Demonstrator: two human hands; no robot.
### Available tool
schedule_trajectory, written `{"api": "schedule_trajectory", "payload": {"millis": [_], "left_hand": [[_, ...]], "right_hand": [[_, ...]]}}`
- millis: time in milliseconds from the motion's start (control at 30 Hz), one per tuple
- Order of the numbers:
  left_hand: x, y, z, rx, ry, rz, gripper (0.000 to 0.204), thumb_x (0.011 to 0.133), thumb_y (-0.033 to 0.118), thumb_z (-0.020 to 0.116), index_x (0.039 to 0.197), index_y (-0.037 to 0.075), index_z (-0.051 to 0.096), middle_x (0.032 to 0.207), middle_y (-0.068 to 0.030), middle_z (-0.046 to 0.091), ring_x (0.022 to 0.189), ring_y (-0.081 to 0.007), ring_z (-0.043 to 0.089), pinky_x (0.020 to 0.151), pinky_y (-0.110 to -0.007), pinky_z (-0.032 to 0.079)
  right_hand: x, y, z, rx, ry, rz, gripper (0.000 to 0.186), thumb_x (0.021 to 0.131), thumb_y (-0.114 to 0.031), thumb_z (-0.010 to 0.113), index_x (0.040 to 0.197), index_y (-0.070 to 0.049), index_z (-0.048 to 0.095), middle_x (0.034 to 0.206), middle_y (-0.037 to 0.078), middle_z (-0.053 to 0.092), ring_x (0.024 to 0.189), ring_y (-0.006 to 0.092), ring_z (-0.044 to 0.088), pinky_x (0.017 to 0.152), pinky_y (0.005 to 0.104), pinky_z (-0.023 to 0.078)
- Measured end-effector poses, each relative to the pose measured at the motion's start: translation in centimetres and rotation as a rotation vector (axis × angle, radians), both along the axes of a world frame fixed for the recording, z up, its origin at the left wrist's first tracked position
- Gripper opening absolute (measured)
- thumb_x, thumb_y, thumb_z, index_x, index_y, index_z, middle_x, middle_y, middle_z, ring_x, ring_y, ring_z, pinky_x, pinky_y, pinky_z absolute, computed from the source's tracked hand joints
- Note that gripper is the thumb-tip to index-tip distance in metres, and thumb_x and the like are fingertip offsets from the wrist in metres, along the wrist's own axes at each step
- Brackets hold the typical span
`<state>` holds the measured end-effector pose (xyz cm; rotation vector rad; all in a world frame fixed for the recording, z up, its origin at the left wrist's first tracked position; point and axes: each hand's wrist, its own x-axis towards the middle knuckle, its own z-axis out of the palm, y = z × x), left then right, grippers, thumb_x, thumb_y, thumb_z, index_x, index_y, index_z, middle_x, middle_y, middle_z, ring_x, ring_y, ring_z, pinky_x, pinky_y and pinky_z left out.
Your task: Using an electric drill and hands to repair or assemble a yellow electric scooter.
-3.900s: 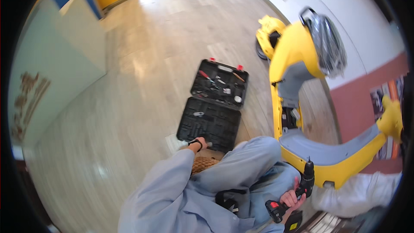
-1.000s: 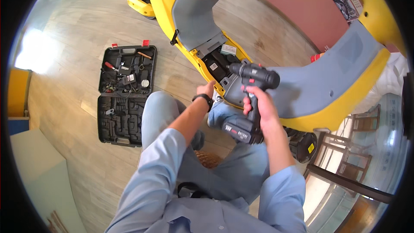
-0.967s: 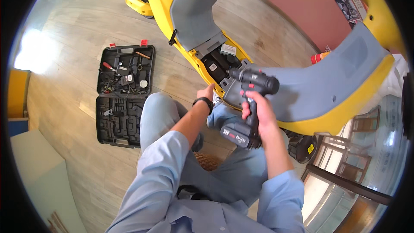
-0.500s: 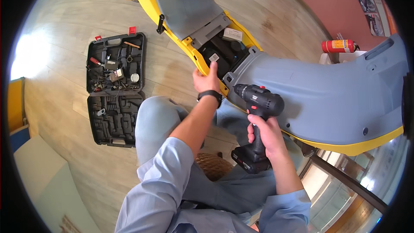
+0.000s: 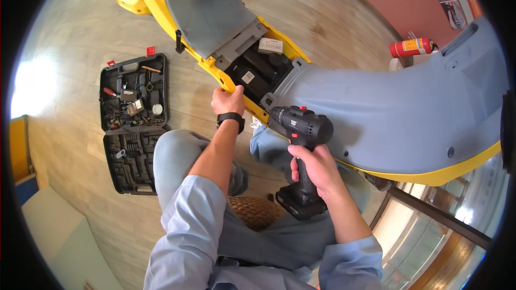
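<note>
My right hand point(image 5: 317, 169) is wrapped round the handle of a black cordless drill point(image 5: 309, 126) with red buttons. The drill's chuck points left, close to the corner where the grey body panel point(image 5: 392, 113) of a yellow and grey scooter meets its yellow side trim point(image 5: 257, 110). My left hand point(image 5: 228, 100) is closed on the edge of that trim, its fingertips partly hidden. Beyond the trim, an uncovered black compartment point(image 5: 248, 64) holds a white-labelled block point(image 5: 270, 45) and dark parts. The drill's tip is hard to make out.
At left, an opened black tool case point(image 5: 134, 130) lies on the wooden floor with loose tools and cables inside. A red fire extinguisher point(image 5: 413, 47) is at the far right. A woven stool point(image 5: 252, 210) shows beneath my legs, and a glass cabinet point(image 5: 424, 225) stands at lower right.
The scooter and the drill sit further left in the picture. My left hand has slid back along the trim, away from the compartment, and its raised thumb now lies at the edge.
</note>
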<state>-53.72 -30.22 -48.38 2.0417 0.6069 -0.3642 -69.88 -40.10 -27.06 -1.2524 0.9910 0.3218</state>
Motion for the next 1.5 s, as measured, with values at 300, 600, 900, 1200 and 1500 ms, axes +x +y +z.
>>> {"api": "schedule_trajectory", "payload": {"millis": [300, 600, 900, 1200, 1500], "left_hand": [[-3.1, -2.3, -1.7, -0.39, 0.149, 0.276, 0.072, 0.075, 0.055, 0.077, 0.116, 0.0, 0.059, 0.093, -0.0156, 0.068, 0.075, -0.0239, 0.068, 0.065, -0.037, 0.055], [-12.2, -4.1, -1.2, -0.764, 0.123, 0.204, 0.065, 0.091, 0.006, 0.064, 0.147, 0.015, 0.033, 0.124, -0.0147, 0.058, 0.096, -0.0219, 0.065, 0.072, -0.036, 0.058], [-12.0, -2.0, 0.2, -1.031, 0.247, 0.256, 0.076, 0.091, -0.002, 0.06, 0.155, 0.018, 0.025, 0.138, -0.013, 0.053, 0.108, -0.0222, 0.063, 0.082, -0.039, 0.056], [-11.5, -1.9, 0.9, -1.049, 0.231, 0.304, 0.075, 0.088, -0.005, 0.061, 0.153, 0.02, 0.031, 0.134, -0.0125, 0.057, 0.101, -0.0206, 0.065, 0.078, -0.034, 0.057], [-11.5, -1.7, 1.1, -1.044, 0.276, 0.28, 0.073, 0.09, -0.001, 0.064, 0.152, 0.016, 0.031, 0.134, -0.0127, 0.054, 0.11, -0.023, 0.061, 0.088, -0.043, 0.056]], "right_hand": [[-0.3, -0.8, -1.2, -0.204, 0.018, 0.133, 0.028, 0.086, -0.021, 0.063, 0.097, 0.004, 0.062, 0.058, 0.008, 0.06, 0.045, 0.017, 0.061, 0.046, 0.0307, 0.051], [1.4, -1.2, -1.0, -0.205, 0.187, 0.198, 0.027, 0.085, -0.023, 0.063, 0.094, 0.003, 0.059, 0.06, 0.009, 0.059, 0.044, 0.0178, 0.059, 0.046, 0.0313, 0.048], [3.0, -0.1, -0.9, -0.194, 0.227, 0.194, 0.03, 0.085, -0.027, 0.064, 0.101, -0.002, 0.06, 0.063, 0.005, 0.057, 0.046, 0.0131, 0.055, 0.045, 0.0266, 0.045], [3.4, 0.1, -0.8, -0.231, 0.255, 0.205, 0.033, 0.086, -0.027, 0.062, 0.105, 0.0, 0.06, 0.064, 0.004, 0.056, 0.047, 0.0122, 0.053, 0.046, 0.026, 0.045], [3.4, 0.4, -0.9, -0.25, 0.255, 0.224, 0.026, 0.083, -0.022, 0.063, 0.097, -0.001, 0.058, 0.061, 0.006, 0.056, 0.045, 0.0138, 0.054, 0.045, 0.0284, 0.043]]}}
